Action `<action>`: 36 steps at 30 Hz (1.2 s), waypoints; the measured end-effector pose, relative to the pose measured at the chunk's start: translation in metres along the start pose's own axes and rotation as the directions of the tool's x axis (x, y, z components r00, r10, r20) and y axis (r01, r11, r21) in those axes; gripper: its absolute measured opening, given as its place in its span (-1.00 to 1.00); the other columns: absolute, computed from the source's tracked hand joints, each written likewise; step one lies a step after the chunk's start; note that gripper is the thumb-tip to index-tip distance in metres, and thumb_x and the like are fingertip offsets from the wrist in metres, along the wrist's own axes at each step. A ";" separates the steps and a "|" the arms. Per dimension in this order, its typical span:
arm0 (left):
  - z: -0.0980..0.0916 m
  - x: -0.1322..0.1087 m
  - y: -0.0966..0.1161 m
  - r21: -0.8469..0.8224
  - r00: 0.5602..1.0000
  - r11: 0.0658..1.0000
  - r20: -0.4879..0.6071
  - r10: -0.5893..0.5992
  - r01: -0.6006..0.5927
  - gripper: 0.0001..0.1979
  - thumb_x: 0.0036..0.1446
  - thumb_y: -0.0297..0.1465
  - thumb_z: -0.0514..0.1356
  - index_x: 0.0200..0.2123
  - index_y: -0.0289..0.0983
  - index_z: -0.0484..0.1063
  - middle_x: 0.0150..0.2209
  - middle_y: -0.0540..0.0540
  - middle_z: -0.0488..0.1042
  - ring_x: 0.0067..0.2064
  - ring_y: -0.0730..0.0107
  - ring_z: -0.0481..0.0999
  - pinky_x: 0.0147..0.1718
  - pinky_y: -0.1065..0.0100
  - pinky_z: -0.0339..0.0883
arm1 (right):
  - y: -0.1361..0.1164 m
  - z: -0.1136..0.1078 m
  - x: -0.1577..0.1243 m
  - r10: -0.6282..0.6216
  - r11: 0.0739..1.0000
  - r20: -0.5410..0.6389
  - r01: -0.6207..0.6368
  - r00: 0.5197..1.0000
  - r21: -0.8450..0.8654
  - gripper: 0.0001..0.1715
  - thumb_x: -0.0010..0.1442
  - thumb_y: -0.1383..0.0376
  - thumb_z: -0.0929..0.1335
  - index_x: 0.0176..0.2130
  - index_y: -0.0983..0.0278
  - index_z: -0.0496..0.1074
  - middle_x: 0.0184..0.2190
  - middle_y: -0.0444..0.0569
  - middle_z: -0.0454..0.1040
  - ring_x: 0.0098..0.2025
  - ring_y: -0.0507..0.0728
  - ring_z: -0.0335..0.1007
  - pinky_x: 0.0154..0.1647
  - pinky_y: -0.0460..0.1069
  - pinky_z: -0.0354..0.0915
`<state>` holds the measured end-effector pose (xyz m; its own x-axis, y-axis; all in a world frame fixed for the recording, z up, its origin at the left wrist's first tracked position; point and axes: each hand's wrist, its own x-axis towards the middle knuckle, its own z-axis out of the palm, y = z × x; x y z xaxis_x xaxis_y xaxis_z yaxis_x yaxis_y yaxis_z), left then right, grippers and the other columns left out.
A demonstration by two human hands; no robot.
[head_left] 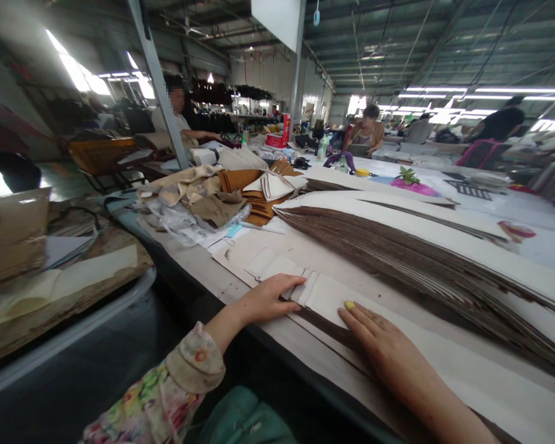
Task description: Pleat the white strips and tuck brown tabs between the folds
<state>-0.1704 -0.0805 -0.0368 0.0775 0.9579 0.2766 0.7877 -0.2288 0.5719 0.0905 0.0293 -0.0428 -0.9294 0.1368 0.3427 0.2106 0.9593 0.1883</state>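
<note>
Workshop table [192, 262], left fingers [289, 282] pinching pale strips [333, 297], right fingers [359, 324] flat atop them, red box [276, 141] illegible

On the table [192, 262], a strip [420, 330] lies under the right hand [374, 333], with folded pieces [300, 279] at its far end, by the left hand [271, 297]; behind it and to the right is a stack of sheets [398, 271]. Beyond the left hand sits a cloth heap [198, 185], a plastic bag [178, 219] along its near side, and farther back a box [277, 141], with a plant [407, 176] to its right. Left of the table stands a bin [143, 287].
</note>
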 end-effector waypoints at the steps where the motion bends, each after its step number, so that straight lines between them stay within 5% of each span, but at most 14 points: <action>1: -0.002 0.001 0.000 0.003 1.000 1.000 0.017 0.011 -0.011 -0.51 0.04 -0.34 0.20 0.05 -0.27 0.20 0.01 -0.16 0.33 0.04 0.32 0.29 0.03 0.30 0.15 | 0.000 0.000 0.000 0.004 1.000 -0.002 -0.004 1.000 0.013 -0.42 0.06 0.57 0.11 0.06 0.34 0.23 0.03 0.15 0.31 0.02 0.15 0.28 -0.06 0.07 0.32; 9: -0.020 0.017 -0.005 -0.003 0.968 0.988 0.198 0.152 -0.154 -0.66 0.07 -0.34 0.17 -0.05 -0.24 0.34 -0.01 -0.14 0.35 0.03 0.34 0.31 0.04 0.36 0.12 | 0.002 -0.017 0.008 0.049 0.988 0.034 -0.054 0.998 0.147 -0.49 0.10 0.53 0.12 0.03 0.34 0.29 -0.01 0.15 0.35 -0.01 0.15 0.31 -0.07 0.05 0.33; 18: -0.023 0.016 -0.005 0.056 0.958 0.977 0.217 0.188 -0.205 -0.63 0.10 -0.30 0.14 -0.01 -0.22 0.30 -0.03 -0.14 0.37 0.01 0.32 0.32 0.02 0.36 0.13 | 0.007 -0.025 0.012 0.135 0.929 0.111 -0.165 0.985 0.330 -0.55 0.16 0.43 0.14 0.04 0.26 0.28 -0.01 0.02 0.36 -0.01 0.08 0.30 0.02 0.02 0.25; 36: -0.026 0.016 0.012 0.219 0.941 0.939 0.273 0.200 -0.264 -0.72 0.11 -0.46 0.06 -0.07 -0.21 0.30 -0.08 -0.08 0.40 -0.08 0.38 0.40 -0.09 0.46 0.22 | 0.004 -0.025 0.013 0.132 0.930 0.094 -0.157 0.987 0.332 -0.61 0.22 0.35 0.13 0.02 0.29 0.28 -0.01 0.04 0.37 -0.01 0.09 0.31 0.03 0.03 0.25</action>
<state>-0.1755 -0.0727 -0.0059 0.3979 0.9027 0.1637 0.8533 -0.4297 0.2953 0.0872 0.0290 -0.0149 -0.9178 0.2854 0.2761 0.2408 0.9529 -0.1844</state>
